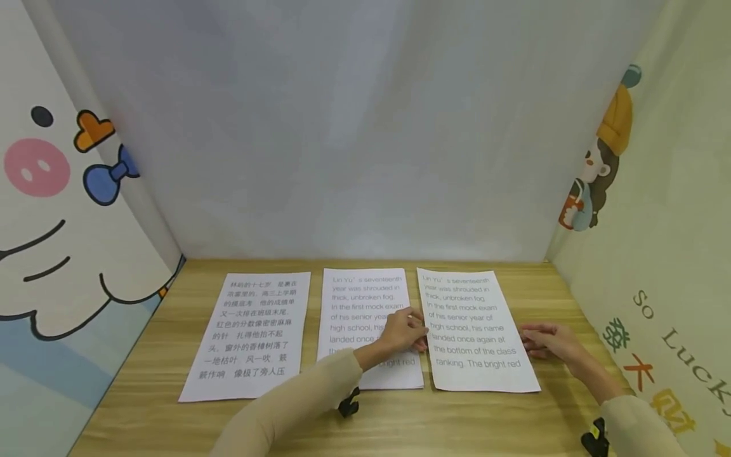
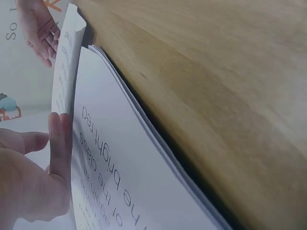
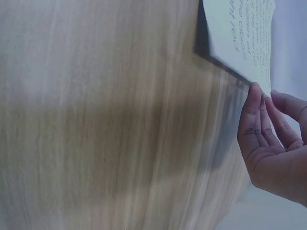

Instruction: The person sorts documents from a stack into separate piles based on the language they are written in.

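At the right lies a printed sheet of paper [image 1: 471, 343] with English text, a little raised above the table, its near corner curling in the left wrist view. My left hand [image 1: 404, 331] pinches its left edge, reaching across the middle sheets. On the other side, my right hand [image 1: 551, 343] holds the right edge between thumb and fingers [image 3: 253, 108]. Below my left wrist is a stack of paper [image 1: 365, 298] with the same English text; layered edges show in the left wrist view. Part of its text is hidden by my left hand and forearm.
A third sheet [image 1: 251, 330], printed with Chinese characters, lies flat at the left of the wooden table [image 1: 154, 381]. A plain pale cloth [image 1: 342, 158] stands behind the table. Cartoon-printed panels [image 1: 674, 254] flank both sides.
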`<state>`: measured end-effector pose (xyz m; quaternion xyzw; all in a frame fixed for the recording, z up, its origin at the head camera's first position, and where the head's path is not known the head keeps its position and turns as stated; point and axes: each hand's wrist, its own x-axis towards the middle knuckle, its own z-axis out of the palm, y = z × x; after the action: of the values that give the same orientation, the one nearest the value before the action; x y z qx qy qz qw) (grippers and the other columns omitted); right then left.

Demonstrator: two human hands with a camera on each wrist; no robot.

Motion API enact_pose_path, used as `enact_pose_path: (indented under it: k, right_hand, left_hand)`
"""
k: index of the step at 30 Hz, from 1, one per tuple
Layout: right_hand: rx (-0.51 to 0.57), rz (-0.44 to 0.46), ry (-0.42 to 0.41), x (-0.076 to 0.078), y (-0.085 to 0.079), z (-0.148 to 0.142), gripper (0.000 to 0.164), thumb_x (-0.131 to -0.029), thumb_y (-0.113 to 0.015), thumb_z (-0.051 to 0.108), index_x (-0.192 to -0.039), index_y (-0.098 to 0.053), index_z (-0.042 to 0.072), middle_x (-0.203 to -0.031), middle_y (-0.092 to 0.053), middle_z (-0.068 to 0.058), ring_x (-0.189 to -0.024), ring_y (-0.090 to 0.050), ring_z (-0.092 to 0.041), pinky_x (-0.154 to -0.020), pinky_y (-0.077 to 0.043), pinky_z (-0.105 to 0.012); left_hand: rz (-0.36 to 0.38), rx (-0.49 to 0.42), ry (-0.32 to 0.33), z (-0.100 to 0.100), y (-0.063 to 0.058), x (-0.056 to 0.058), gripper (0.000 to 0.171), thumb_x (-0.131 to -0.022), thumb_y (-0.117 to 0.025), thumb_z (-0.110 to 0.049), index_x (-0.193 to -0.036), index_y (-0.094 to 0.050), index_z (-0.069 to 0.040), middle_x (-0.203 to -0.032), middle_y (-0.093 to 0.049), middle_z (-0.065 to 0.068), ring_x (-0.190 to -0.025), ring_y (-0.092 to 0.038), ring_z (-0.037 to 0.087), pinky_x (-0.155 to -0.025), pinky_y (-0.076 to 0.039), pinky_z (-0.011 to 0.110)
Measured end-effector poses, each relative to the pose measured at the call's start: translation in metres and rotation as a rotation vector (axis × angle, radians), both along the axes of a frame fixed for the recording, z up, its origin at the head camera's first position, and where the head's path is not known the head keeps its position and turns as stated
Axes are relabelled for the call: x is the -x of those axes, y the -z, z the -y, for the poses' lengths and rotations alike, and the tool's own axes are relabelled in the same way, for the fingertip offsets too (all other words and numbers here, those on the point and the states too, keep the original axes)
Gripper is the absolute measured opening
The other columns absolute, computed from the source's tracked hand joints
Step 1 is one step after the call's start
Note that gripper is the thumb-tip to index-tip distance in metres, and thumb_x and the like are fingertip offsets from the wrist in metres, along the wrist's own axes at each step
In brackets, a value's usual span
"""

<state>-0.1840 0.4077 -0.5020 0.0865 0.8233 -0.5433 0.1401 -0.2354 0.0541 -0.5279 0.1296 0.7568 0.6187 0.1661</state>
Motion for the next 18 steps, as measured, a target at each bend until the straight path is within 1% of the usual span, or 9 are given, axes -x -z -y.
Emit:
enact_pose_path:
  k: [2,5,9,11,15,18]
  right_hand:
    - [0.003,-0.005,-0.007,-0.001,0.000,-0.001,0.051,-0.106,-0.054,0.014,-0.141,-0.042,-0.020,-0.101,-0.077,-0.002,-0.084,-0.073,-0.006,-0.075,-0.064,-0.026]
    - [-0.008,-0.015,-0.014,-0.001,-0.001,-0.002,0.052,-0.106,-0.054,0.016,-0.142,-0.042,-0.020,-0.099,-0.077,0.000,-0.084,-0.072,-0.006,-0.074,-0.063,-0.025]
    - [-0.005,-0.024,-0.019,0.000,-0.002,0.003,0.053,-0.106,-0.055,0.018,-0.141,-0.043,-0.020,-0.103,-0.076,-0.002,-0.086,-0.072,-0.006,-0.076,-0.064,-0.025]
    - [0.003,-0.025,-0.016,0.001,-0.003,0.008,0.053,-0.105,-0.057,0.018,-0.141,-0.044,-0.020,-0.107,-0.076,-0.004,-0.087,-0.073,-0.007,-0.077,-0.064,-0.026]
    - [-0.005,-0.026,-0.036,0.002,-0.005,0.019,0.051,-0.105,-0.056,0.018,-0.140,-0.047,-0.018,-0.112,-0.075,-0.007,-0.088,-0.073,-0.007,-0.079,-0.064,-0.027]
    - [-0.013,-0.028,-0.069,0.002,-0.005,0.027,0.051,-0.105,-0.056,0.020,-0.140,-0.048,-0.016,-0.114,-0.074,-0.009,-0.090,-0.072,-0.007,-0.080,-0.063,-0.026]
  left_hand:
    - [0.002,0.008,-0.001,0.005,-0.001,-0.001,0.035,-0.092,-0.067,0.002,-0.124,-0.058,0.011,-0.089,-0.074,0.024,-0.068,-0.076,0.037,-0.058,-0.064,0.030]
    - [0.007,0.003,0.003,0.013,-0.002,-0.003,0.036,-0.093,-0.066,0.001,-0.126,-0.057,0.011,-0.091,-0.074,0.026,-0.069,-0.076,0.037,-0.059,-0.065,0.032]
    - [0.020,-0.013,0.008,0.029,-0.004,-0.006,0.035,-0.093,-0.066,0.001,-0.125,-0.057,0.012,-0.096,-0.074,0.027,-0.069,-0.076,0.037,-0.061,-0.065,0.033]
    - [0.029,-0.001,0.002,0.038,-0.005,-0.009,0.034,-0.093,-0.066,0.000,-0.125,-0.058,0.011,-0.095,-0.074,0.025,-0.067,-0.076,0.032,-0.061,-0.065,0.032]
    - [0.027,0.036,0.007,0.053,-0.007,-0.018,0.034,-0.093,-0.067,-0.002,-0.124,-0.059,0.008,-0.094,-0.075,0.022,-0.061,-0.073,0.020,-0.060,-0.064,0.030]
    - [0.018,0.037,0.022,0.063,-0.011,-0.024,0.034,-0.094,-0.065,-0.002,-0.126,-0.059,0.009,-0.095,-0.075,0.023,-0.060,-0.072,0.017,-0.059,-0.064,0.029]
